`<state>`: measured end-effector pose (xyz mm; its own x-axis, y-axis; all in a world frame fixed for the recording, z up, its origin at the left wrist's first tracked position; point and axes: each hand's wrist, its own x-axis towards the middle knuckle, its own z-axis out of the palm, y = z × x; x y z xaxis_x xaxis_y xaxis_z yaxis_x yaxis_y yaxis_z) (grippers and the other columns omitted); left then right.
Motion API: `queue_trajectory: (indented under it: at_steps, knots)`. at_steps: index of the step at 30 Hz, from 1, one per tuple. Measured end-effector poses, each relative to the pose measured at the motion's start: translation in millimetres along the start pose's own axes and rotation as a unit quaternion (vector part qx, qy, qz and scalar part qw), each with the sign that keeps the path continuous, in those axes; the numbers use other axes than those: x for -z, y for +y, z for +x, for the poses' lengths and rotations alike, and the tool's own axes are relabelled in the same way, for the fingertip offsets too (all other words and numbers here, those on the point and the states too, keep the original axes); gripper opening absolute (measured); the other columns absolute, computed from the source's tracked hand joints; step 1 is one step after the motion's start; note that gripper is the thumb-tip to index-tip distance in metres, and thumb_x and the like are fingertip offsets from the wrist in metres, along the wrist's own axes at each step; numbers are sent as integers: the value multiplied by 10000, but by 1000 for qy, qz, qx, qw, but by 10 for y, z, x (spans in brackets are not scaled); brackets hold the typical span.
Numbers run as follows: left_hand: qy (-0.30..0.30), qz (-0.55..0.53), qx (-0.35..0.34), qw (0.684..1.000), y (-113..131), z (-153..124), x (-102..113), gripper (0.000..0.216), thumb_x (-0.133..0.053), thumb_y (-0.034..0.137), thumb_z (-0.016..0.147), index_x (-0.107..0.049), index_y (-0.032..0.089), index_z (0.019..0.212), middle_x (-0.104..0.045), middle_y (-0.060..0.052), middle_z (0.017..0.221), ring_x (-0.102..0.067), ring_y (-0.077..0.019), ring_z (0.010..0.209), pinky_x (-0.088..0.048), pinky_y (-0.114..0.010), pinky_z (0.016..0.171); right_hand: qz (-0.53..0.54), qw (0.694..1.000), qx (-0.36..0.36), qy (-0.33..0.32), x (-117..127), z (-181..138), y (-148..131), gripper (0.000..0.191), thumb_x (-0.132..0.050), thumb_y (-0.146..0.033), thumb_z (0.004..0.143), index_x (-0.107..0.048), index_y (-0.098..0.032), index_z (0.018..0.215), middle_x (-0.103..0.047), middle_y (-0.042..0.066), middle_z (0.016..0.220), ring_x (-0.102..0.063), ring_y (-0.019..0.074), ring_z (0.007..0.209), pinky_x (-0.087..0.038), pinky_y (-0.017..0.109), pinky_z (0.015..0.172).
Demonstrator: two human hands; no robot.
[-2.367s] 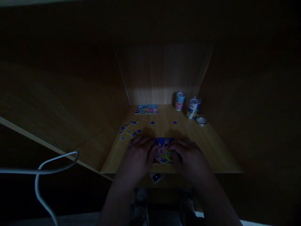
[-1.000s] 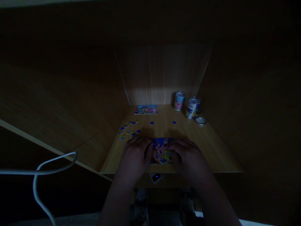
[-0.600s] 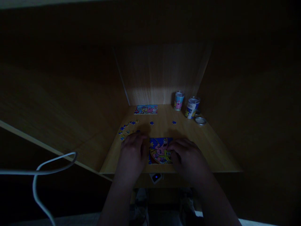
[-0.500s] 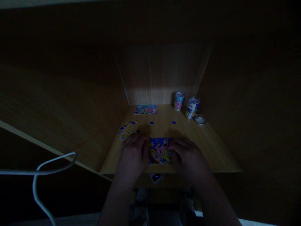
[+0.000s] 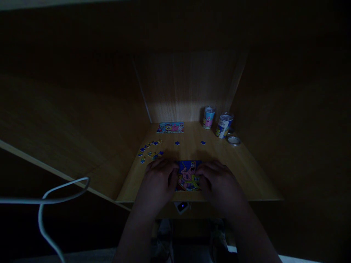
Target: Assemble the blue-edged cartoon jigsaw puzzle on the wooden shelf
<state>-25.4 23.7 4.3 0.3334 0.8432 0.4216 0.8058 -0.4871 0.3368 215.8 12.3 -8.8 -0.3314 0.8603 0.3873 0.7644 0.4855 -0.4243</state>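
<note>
A partly assembled cartoon jigsaw puzzle lies near the front edge of the wooden desk. My left hand is at the puzzle's left side, its fingertips drawn together over the edge; whatever they pinch is hidden in the dim light. My right hand rests on the puzzle's right side with fingers lying flat on it. Several loose blue puzzle pieces are scattered just beyond my left hand.
A printed reference picture lies at the back of the desk. Two cartoon-printed tins and a round lid stand at the back right. Two stray pieces lie mid-desk. A white cable loops at the left.
My left hand went left to the loose pieces, then came back to the puzzle's left edge. My right hand stayed on the puzzle's right side.
</note>
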Motion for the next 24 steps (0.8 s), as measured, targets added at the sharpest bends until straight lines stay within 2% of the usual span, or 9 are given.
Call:
queue_trajectory:
  at_steps: [7,13,18,24]
  knots:
    - [9,-3,7,1000,3,-1,-9,183,-617,146,1059,-737,255,1141,-808,-58,1088,-749,-281,1043,-575,-531,1016,3,1000,3,0,-7,3,14,252,-580,-107,979,-767,-259,1050,-788,38,1064,-691,262,1036,-531,478,998]
    - [-6,14,6,1000,35,5,8,147,-622,126,1042,-707,240,1005,-783,-56,1036,-728,-292,1052,-559,-539,1020,5,1000,7,3,-17,4,22,261,-588,-96,968,-771,-258,1059,-787,37,1060,-689,259,1043,-533,466,996]
    - [-6,31,12,999,25,-5,-17,155,-612,161,1065,-721,241,989,-784,-54,1007,-732,-286,1024,-547,-544,1038,4,1000,5,-2,-29,5,34,253,-594,-93,960,-777,-245,1046,-789,39,1062,-695,265,1049,-543,476,997]
    - [-1,21,7,1000,11,-13,-19,150,-637,139,1036,-738,247,1010,-781,-51,1000,-727,-281,1007,-551,-519,1012,19,998,17,61,40,2,-69,268,-597,-101,983,-791,-254,1090,-804,59,1220,-714,262,1113,-568,489,1045]
